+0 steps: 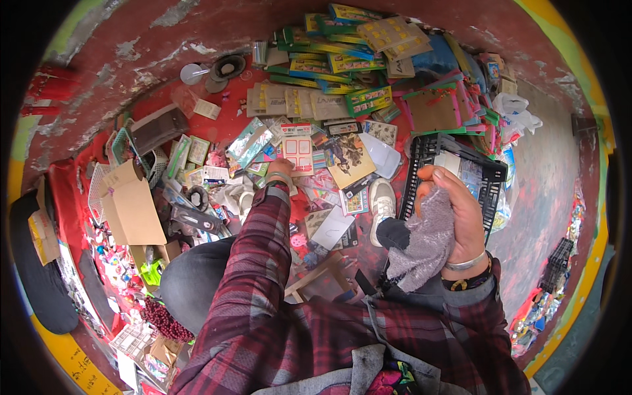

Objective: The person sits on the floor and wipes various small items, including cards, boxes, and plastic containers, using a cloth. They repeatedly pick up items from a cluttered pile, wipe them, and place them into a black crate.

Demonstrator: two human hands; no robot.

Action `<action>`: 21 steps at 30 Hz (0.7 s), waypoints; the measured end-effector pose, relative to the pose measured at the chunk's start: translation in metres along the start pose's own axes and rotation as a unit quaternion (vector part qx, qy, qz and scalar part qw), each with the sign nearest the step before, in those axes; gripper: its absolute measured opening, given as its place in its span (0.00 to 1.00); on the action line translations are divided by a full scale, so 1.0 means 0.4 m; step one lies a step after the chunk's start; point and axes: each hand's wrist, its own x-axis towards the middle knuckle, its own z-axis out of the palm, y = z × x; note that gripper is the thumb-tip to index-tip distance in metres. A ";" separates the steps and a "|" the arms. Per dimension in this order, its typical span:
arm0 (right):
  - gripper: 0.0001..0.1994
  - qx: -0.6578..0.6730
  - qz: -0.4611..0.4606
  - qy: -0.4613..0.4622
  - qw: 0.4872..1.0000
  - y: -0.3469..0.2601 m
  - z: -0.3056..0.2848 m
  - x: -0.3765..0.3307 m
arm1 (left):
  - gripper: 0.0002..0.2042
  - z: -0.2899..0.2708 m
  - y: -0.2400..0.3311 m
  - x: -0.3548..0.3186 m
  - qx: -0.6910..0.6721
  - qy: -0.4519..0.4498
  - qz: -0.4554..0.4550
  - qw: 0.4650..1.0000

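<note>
Grey cloth (428,240): hung bunched from the right hand (465,220), above the right part of the floor (214,130), near the black basket (412,172).
Right hand: was closed around the grey cloth, fingers curled, with a silver bracelet (467,262) at the wrist.
Left hand (281,170): reached to the middle of the floor, at the lower left corner of the red-and-white packet (297,146); could not tell whether clamped on it or only touching.
Red-and-white packet: showed face up amid other flat packs.
Illustrated board (349,163): lay right of the packet, toward the basket.
White sheet (332,228): lay nearer the body, left of the right shoe (382,201).
Green-and-yellow boxes (368,100): were piled toward the floor's far edge.
Pink-edged boards (431,108): were heaped toward the far right edge, beyond the basket.
Cardboard box (135,207): stood open toward the left edge.
</note>
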 end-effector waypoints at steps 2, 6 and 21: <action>0.11 -0.005 -0.005 -0.003 1.000 0.002 -0.001 -0.003 | 0.19 0.007 0.005 -0.012 -0.012 0.055 0.014 0.998; 0.10 -0.012 -0.003 -0.012 1.000 0.009 -0.004 -0.001 | 0.22 0.011 0.011 0.000 0.038 0.077 -0.028 0.996; 0.10 -0.009 0.025 -0.033 0.999 0.005 -0.006 -0.025 | 0.12 0.121 -0.032 -0.061 -0.192 0.042 0.024 0.980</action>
